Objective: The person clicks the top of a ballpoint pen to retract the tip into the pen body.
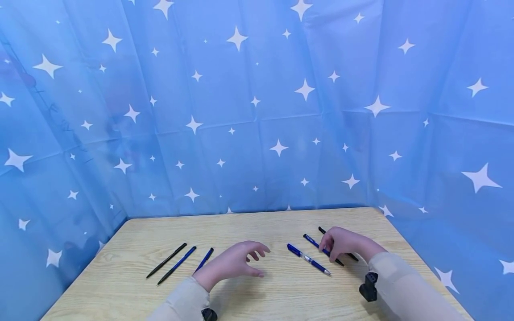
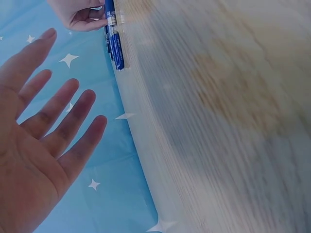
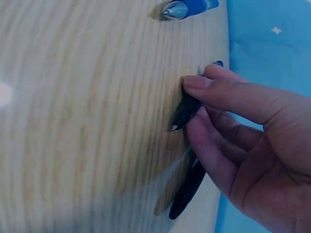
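Observation:
My right hand [image 1: 348,243] is over the right part of the table, thumb and fingers pinching a blue pen with a black tip end [image 1: 311,241]. That dark tip [image 3: 182,114] pokes out below the thumb in the right wrist view. Beside it lies a black pen [image 3: 187,194], partly behind the fingers. A blue pen with a pale middle band [image 1: 294,250] lies to the left of the right hand. My left hand [image 1: 237,262] hovers above the table's middle, holding nothing, its fingers [image 2: 63,126] spread and loosely bent.
Left of the left hand lie a black pen [image 1: 166,261], a blue pen [image 1: 177,265] and another blue pen [image 1: 205,258] partly hidden by that hand. The wooden table [image 1: 257,223] ends at a blue curtain [image 1: 257,111] with white stars.

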A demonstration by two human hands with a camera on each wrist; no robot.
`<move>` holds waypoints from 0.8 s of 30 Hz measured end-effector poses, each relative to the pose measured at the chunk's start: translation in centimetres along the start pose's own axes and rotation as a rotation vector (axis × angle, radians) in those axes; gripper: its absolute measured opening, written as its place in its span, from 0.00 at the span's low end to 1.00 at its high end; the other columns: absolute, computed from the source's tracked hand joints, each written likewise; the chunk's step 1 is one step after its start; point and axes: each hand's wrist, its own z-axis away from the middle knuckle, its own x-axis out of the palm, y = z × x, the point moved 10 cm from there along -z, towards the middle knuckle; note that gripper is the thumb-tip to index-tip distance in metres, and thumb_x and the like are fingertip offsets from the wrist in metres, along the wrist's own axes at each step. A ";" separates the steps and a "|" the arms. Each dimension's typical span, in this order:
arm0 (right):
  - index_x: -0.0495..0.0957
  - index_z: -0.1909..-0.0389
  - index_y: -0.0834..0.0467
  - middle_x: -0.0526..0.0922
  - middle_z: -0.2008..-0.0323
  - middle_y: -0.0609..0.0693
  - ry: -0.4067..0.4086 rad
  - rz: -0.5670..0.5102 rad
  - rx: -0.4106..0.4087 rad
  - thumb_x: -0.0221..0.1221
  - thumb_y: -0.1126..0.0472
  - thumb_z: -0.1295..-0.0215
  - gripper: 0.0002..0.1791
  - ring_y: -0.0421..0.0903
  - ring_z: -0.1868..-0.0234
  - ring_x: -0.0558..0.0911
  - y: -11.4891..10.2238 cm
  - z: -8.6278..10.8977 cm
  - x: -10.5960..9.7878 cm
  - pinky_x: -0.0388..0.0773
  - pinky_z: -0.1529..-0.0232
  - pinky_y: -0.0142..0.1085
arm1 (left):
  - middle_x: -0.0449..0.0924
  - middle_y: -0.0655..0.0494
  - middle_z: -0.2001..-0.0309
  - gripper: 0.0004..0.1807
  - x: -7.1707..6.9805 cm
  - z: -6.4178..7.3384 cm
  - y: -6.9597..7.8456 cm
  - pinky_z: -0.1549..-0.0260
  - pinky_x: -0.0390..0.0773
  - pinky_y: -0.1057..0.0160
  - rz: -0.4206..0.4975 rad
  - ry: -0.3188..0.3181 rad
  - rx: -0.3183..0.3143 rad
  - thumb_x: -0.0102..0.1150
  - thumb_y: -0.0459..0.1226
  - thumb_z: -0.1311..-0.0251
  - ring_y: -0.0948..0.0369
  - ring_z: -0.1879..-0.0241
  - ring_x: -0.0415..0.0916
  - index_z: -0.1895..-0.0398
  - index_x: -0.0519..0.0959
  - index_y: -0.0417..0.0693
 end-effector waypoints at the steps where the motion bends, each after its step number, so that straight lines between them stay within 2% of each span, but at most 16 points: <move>1: 0.85 0.63 0.61 0.77 0.73 0.53 -0.001 -0.010 0.020 0.70 0.79 0.56 0.18 0.45 0.74 0.75 0.1 0.0 0.0 0.78 0.76 0.38 | 0.78 0.60 0.51 0.28 0.0 -0.1 0.0 0.55 0.78 0.63 -0.003 0.000 -0.002 0.73 0.41 0.46 0.65 0.53 0.76 0.40 0.76 0.55; 6: 0.85 0.63 0.60 0.77 0.71 0.54 0.008 -0.064 0.132 0.70 0.80 0.56 0.19 0.45 0.73 0.77 0.9 0.3 -0.2 0.81 0.73 0.41 | 0.78 0.60 0.51 0.28 0.0 -0.5 0.2 0.54 0.78 0.61 -0.019 0.007 0.001 0.73 0.41 0.47 0.67 0.54 0.76 0.41 0.76 0.57; 9: 0.84 0.62 0.60 0.78 0.70 0.54 0.013 -0.100 0.157 0.69 0.79 0.55 0.19 0.46 0.71 0.77 1.1 0.5 -0.4 0.82 0.72 0.41 | 0.78 0.58 0.50 0.28 0.0 -0.9 0.3 0.53 0.78 0.59 -0.016 0.008 0.007 0.73 0.41 0.46 0.66 0.53 0.76 0.40 0.76 0.57; 17: 0.83 0.56 0.64 0.80 0.67 0.55 -0.015 -0.215 0.071 0.64 0.78 0.48 0.17 0.45 0.73 0.77 -0.6 0.4 -0.5 0.80 0.72 0.41 | 0.78 0.60 0.49 0.29 -0.8 -2.0 0.8 0.52 0.78 0.57 -0.017 0.032 0.018 0.72 0.42 0.45 0.65 0.52 0.76 0.39 0.75 0.56; 24: 0.83 0.54 0.63 0.81 0.64 0.53 0.003 -0.200 -0.011 0.67 0.74 0.49 0.18 0.49 0.66 0.79 -3.7 0.2 -0.7 0.80 0.69 0.46 | 0.78 0.59 0.48 0.30 -2.2 -2.7 1.1 0.52 0.78 0.58 -0.009 0.087 0.033 0.71 0.42 0.44 0.61 0.51 0.77 0.36 0.74 0.59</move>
